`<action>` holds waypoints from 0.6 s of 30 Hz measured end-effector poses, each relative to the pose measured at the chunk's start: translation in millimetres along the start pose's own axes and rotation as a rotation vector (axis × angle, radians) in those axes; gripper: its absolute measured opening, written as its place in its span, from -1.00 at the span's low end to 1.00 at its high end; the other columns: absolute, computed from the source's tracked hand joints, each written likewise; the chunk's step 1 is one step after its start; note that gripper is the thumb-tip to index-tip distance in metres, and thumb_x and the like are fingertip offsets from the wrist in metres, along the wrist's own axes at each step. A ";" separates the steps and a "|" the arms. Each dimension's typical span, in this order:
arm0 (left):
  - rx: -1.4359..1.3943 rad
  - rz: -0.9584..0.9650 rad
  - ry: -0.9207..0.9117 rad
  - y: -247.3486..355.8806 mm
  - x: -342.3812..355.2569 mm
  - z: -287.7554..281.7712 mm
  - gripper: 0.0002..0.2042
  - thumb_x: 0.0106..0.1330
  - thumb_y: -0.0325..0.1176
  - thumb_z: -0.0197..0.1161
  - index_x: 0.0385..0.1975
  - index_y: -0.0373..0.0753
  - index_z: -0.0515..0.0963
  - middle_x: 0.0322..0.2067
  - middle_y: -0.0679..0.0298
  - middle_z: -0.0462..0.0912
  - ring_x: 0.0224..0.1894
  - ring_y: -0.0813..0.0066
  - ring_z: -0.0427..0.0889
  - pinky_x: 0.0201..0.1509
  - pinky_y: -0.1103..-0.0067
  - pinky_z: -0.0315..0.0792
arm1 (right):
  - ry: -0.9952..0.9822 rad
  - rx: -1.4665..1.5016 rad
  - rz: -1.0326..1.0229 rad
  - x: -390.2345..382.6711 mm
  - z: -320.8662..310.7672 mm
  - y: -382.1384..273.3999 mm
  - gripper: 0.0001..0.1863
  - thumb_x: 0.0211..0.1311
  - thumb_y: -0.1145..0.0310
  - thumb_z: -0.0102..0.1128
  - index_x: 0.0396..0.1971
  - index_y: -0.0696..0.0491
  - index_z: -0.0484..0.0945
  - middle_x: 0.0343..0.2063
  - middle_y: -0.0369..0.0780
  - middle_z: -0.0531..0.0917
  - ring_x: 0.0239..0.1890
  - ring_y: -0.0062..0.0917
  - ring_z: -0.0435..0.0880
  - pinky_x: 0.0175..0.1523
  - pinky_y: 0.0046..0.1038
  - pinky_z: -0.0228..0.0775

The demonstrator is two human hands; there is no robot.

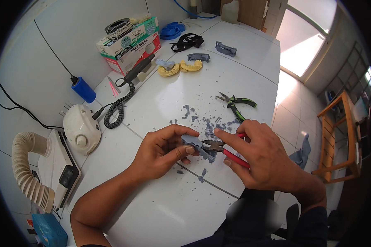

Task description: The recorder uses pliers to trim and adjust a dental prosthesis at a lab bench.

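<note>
Bright daylight comes from the window (pixel 305 45) at upper right, blowing it out to white. The glossy worktop (pixel 160 206) shows soft glare near its far right edge, and the hands cast faint shadows toward its near edge. Focus is sharp mid-frame; fisheye bends straight lines, and the corners go black.

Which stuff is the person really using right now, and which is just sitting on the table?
In use:
left hand holding the grey part
right hand squeezing the red pliers on it
grey chips around it

Lying about:
green pliers
yellow casts
mask boxes
coiled cord
white motor unit
blue can
</note>
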State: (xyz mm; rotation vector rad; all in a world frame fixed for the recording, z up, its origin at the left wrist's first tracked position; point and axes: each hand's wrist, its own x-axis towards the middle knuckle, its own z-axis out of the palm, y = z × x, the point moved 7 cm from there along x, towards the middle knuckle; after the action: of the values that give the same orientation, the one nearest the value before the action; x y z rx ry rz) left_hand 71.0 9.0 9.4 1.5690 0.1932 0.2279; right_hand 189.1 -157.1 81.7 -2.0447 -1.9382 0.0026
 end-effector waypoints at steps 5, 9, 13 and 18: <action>0.028 -0.041 -0.034 -0.9 -0.8 3.2 -0.69 0.51 -0.55 0.28 0.20 -0.41 0.53 -0.08 0.07 0.76 -0.07 0.44 0.81 -0.10 0.58 0.74 | -0.079 0.146 0.065 0.5 10.0 9.6 -0.48 0.35 0.23 0.36 0.27 0.07 0.64 -0.24 -0.09 0.49 -0.21 -0.31 0.50 -0.07 -0.29 0.35; 0.009 -0.047 -0.040 -1.3 -0.6 3.1 -0.72 0.51 -0.55 0.27 0.17 -0.41 0.54 -0.05 0.08 0.75 -0.10 0.47 0.80 -0.08 0.58 0.74 | -0.058 0.136 0.027 1.7 8.2 10.2 -0.49 0.35 0.23 0.37 0.26 0.06 0.65 -0.25 -0.10 0.49 -0.21 -0.33 0.50 -0.08 -0.30 0.33; 0.025 -0.026 -0.055 -1.6 -1.4 3.1 -0.74 0.52 -0.55 0.27 0.14 -0.39 0.55 -0.02 0.10 0.73 -0.13 0.50 0.79 -0.06 0.58 0.74 | -0.010 0.071 -0.056 1.7 4.6 2.2 -0.51 0.35 0.25 0.37 0.24 0.09 0.66 -0.26 -0.12 0.49 -0.22 -0.34 0.48 -0.10 -0.31 0.29; 0.074 -0.024 -0.070 -3.1 -3.0 2.6 -0.75 0.51 -0.54 0.28 0.12 -0.39 0.56 -0.05 0.11 0.74 -0.12 0.51 0.79 -0.05 0.57 0.73 | 0.070 -0.061 -0.125 0.9 -0.2 -9.5 -0.54 0.35 0.28 0.36 0.20 0.11 0.67 -0.27 -0.12 0.48 -0.22 -0.35 0.47 -0.14 -0.32 0.24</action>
State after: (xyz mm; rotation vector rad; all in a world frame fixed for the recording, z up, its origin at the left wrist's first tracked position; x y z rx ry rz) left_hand 68.9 5.7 6.3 1.6442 0.1671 0.1481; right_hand 180.0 -156.1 84.3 -1.9303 -2.0428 -0.1565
